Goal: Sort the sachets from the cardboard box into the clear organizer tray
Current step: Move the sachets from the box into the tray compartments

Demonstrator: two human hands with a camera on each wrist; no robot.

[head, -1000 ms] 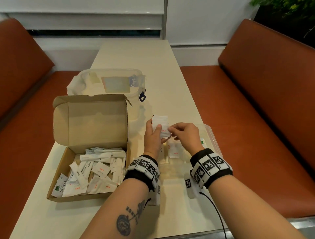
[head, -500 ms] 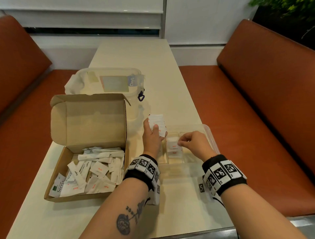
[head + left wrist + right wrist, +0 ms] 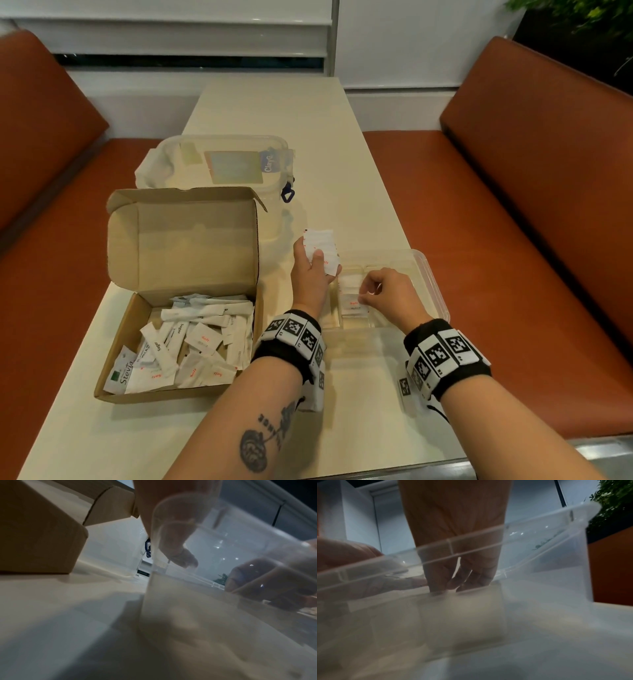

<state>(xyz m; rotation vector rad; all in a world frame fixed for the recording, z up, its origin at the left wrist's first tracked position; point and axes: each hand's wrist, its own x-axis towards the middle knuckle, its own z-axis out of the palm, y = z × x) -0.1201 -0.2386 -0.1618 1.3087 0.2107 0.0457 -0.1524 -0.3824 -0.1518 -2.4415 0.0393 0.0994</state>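
An open cardboard box (image 3: 154,394) at the left holds several white sachets (image 3: 191,342) marked Salt, Sugar and Stevia. The clear organizer tray (image 3: 431,274) stands to its right. My left hand (image 3: 310,253) holds a stack of white sachets (image 3: 322,241) upright above the tray's left end. My right hand (image 3: 364,296) reaches down into a middle compartment, thumb and forefinger pinching a salt sachet (image 3: 352,305) on the sachets lying there. In the right wrist view, seen through the tray wall (image 3: 471,545), the fingertips (image 3: 436,588) touch down inside. The left wrist view shows the box (image 3: 34,534) beside the tray wall (image 3: 171,601).
A clear lidded container (image 3: 233,164) with a blue clip (image 3: 287,195) stands behind the box, a white cloth (image 3: 147,171) beside it. The cream table (image 3: 274,109) is narrow, with orange benches (image 3: 513,240) on both sides. A plant (image 3: 582,17) is at the far right.
My right hand drew one sachet off the stack and lowered it into the tray's middle compartment. My left hand kept the stack, nearly still.
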